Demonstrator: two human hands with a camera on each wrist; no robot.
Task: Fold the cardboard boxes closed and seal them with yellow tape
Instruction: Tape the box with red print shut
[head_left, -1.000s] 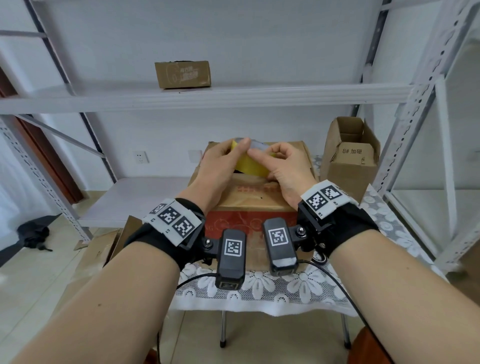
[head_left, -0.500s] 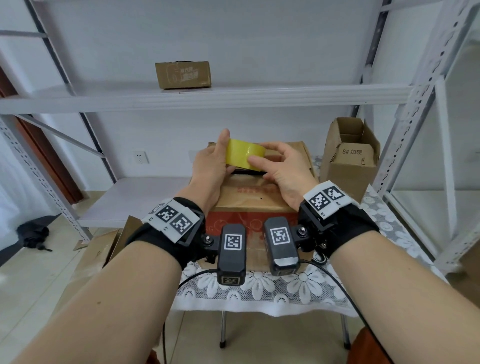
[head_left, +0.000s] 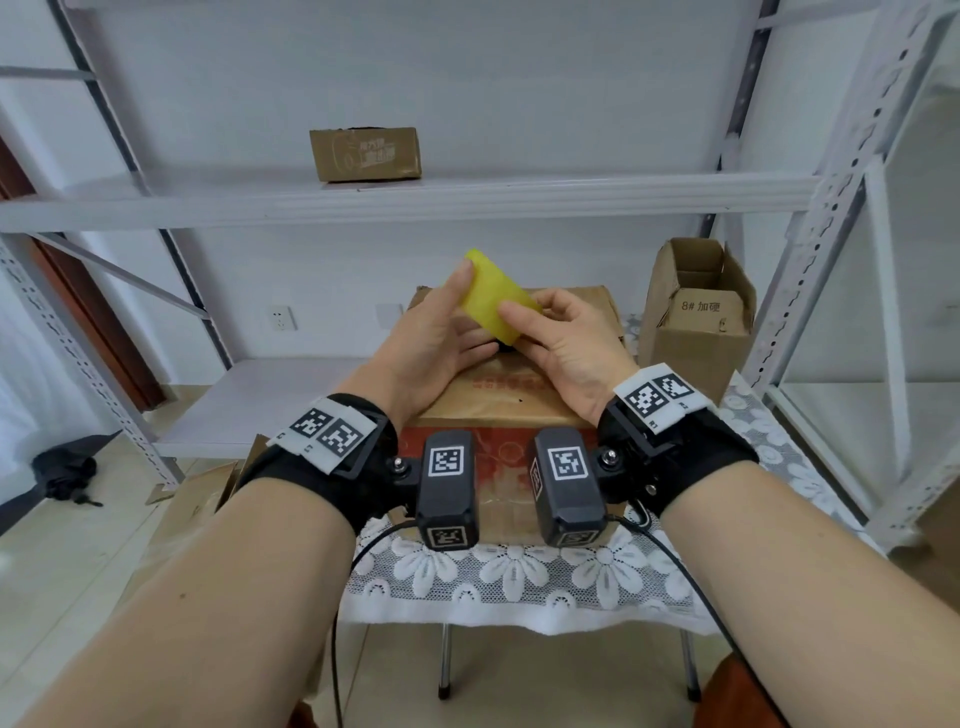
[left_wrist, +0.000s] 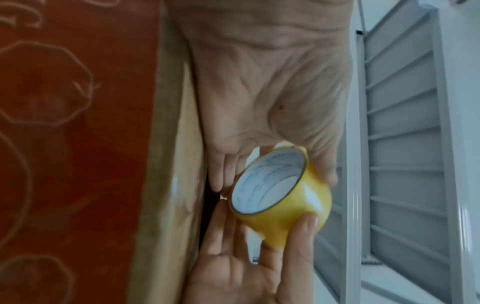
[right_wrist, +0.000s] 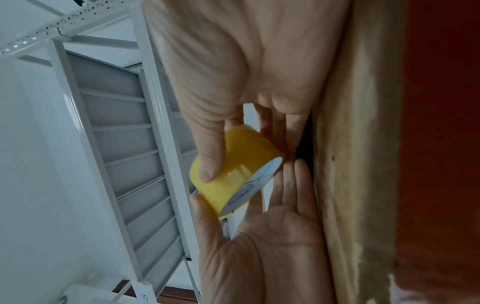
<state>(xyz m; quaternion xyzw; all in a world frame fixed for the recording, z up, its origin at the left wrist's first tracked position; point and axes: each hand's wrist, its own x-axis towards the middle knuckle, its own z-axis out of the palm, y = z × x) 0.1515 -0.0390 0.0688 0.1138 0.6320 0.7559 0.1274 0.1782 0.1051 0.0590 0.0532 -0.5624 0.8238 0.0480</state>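
Both hands hold a yellow tape roll (head_left: 496, 296) just above the top of a brown cardboard box (head_left: 498, 395) with a red printed front. The box stands on a small table covered by a lace cloth (head_left: 519, 571). My left hand (head_left: 457, 317) pinches the roll between the thumb at its upper end and the fingers beneath it. My right hand (head_left: 540, 322) grips it from the right, thumb laid on the yellow side. In the left wrist view the roll (left_wrist: 283, 197) shows its white core. In the right wrist view the roll (right_wrist: 233, 170) sits under my right thumb.
An open cardboard box (head_left: 696, 312) stands at the table's back right. A small closed box (head_left: 363, 153) sits on the metal shelf (head_left: 467, 200) above. Flattened cardboard (head_left: 197, 499) leans at the left of the table, and a black object (head_left: 65, 467) lies on the floor.
The tape roll has been lifted a little and turned from lying level to tilting up to the left. My left thumb has shifted to its upper end.
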